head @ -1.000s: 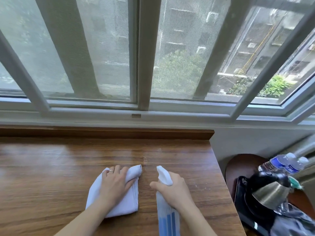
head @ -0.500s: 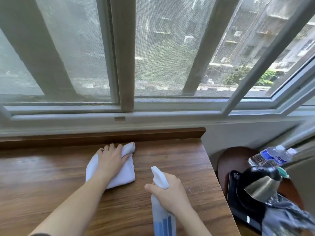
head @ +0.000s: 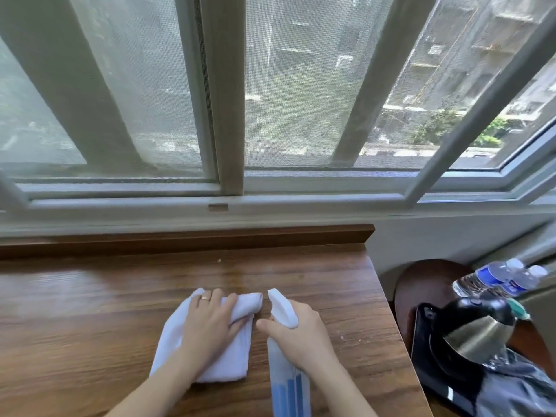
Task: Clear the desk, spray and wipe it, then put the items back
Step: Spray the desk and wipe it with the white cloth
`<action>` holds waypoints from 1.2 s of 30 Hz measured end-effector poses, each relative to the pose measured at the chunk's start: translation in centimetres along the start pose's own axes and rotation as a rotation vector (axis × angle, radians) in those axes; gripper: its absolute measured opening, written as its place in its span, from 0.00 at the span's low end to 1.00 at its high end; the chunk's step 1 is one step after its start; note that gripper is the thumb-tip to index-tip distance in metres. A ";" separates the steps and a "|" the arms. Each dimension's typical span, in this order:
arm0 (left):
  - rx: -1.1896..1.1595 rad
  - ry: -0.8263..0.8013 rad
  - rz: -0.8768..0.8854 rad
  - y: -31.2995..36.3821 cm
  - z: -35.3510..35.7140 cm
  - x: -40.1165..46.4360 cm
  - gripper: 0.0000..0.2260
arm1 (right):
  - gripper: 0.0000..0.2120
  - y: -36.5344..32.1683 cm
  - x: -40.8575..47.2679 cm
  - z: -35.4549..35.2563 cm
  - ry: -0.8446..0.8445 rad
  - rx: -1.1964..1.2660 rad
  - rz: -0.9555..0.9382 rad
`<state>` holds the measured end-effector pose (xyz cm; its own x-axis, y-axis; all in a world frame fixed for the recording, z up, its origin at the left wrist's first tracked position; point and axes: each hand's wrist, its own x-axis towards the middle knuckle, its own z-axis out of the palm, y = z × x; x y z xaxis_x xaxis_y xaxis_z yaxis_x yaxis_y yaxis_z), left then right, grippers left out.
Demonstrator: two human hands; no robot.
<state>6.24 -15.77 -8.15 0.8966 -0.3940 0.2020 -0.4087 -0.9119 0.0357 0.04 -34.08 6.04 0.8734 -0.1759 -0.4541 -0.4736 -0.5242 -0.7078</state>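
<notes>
The right hand (head: 296, 332) covers the sprayer's (head: 284, 380) neck and trigger; its base runs off the bottom edge. The left hand (head: 210, 323) hides the cloth's (head: 228, 362) middle. Bottle (head: 493, 276) labels are unreadable.

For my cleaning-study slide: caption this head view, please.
Left hand presses a white cloth on the wooden desk; right hand grips a spray bottle.

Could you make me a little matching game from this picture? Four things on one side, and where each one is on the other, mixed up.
Things:
1. white cloth
2. spray bottle
3. water bottles
4. kettle

Places:
A. gripped in the right hand
B. on the black tray beside the desk
C. flat on the desk under the left hand
D. lying behind the kettle, right of the desk

Pairs: 1-C, 2-A, 3-D, 4-B
</notes>
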 end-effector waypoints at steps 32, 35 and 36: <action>-0.116 -0.074 -0.037 -0.4 -1.1 5.2 0.14 | 0.19 0.5 -0.3 -0.5 0.038 0.047 -0.003; -0.150 -0.023 0.013 -0.5 -0.8 3.9 0.18 | 0.16 0.3 -0.2 -0.3 0.014 0.031 -0.002; -0.152 -0.012 0.009 -0.6 -0.9 3.9 0.18 | 0.15 0.2 -0.2 -0.2 0.009 0.028 -0.005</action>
<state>9.80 -16.66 -6.50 0.8946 -0.4038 0.1911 -0.4366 -0.8811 0.1816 -0.23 -34.30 6.05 0.8767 -0.1813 -0.4456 -0.4721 -0.5015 -0.7250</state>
